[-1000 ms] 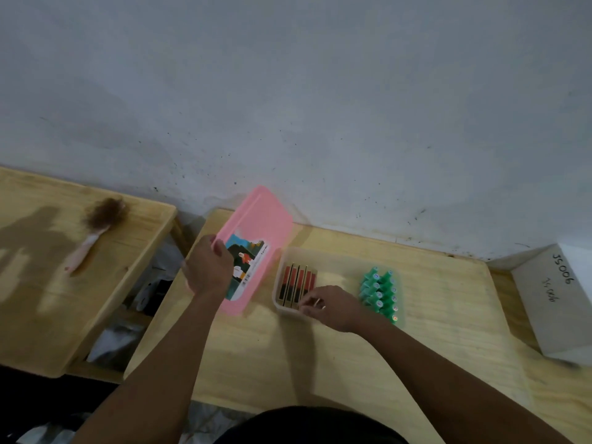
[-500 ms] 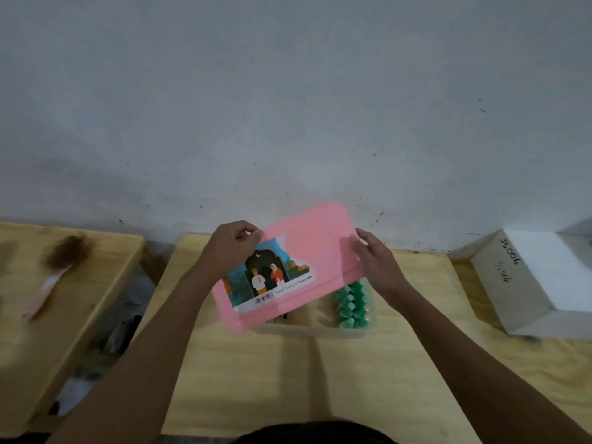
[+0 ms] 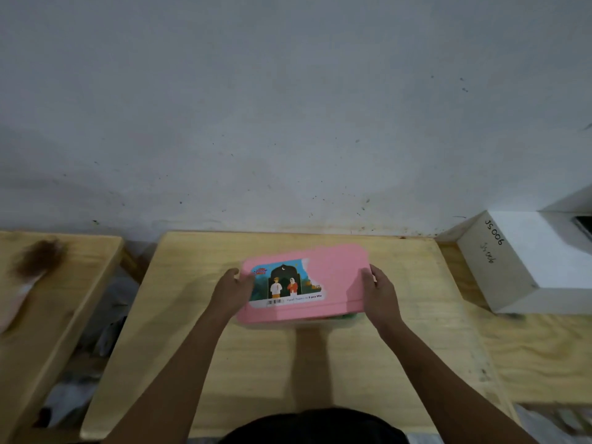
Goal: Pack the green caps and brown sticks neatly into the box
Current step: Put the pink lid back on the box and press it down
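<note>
A pink lid (image 3: 333,277) with a colourful picture label lies flat over the clear plastic box (image 3: 298,323) in the middle of the wooden table (image 3: 320,363). My left hand (image 3: 232,290) grips the lid's left end. My right hand (image 3: 378,291) grips its right end. Only the box's front wall shows below the lid, with a sliver of green caps (image 3: 350,315) visible through it. The brown sticks are hidden under the lid.
A white cardboard box (image 3: 525,264) marked "JS 006" stands at the right against the wall. A second wooden table (image 3: 80,283) on the left carries a brush (image 3: 30,270) with brown bristles. A gap with clutter separates the two tables.
My left hand brought the pink lid from the table's left over the box. My right hand left the sticks and took the lid's right end. The lid has come down flat on the box.
</note>
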